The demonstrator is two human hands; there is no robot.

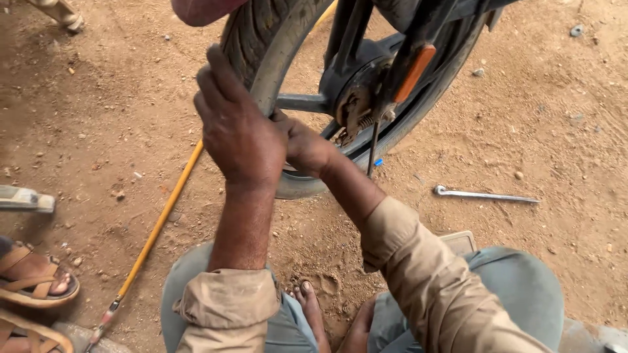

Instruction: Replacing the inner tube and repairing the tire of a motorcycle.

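Left hand (239, 131) is gripping the black ribbed rubber motorcycle tyre (252, 29) at its edge, fingers curling over the tread where it is meeting the dull grey metal rim (275, 72). Right hand (304, 147) is sitting just beside it, pressing in at the rim behind the left; its fingers are hidden, so cannot tell whether it is clamping anything. Both hands are close together, touching at the rim.

The wheel is standing upright on the reddish-brown sandy ground (98, 131), in the upper middle of the view, with grey cast spokes running to a dark greasy hub (356, 91) showing a small coiled spring. An orange oblong plastic reflector (413, 72) is sitting on the dark frame beside the hub.

No packages or labels are showing. A long thin yellow rod with a metal tip (157, 225) is lying slantwise on the ground left of the wheel, passing behind it. A slim silver metal tyre lever (484, 195) is lying flat on the ground to the right, well apart from the hands. Rolled tan fabric sleeves (229, 304) and blue-grey trousers are filling the lower frame, bare toes between the knees. Another person's foot in a brown strapped sandal (36, 278) is resting at the left edge. Ground is gritty, scattered with small pebbles.
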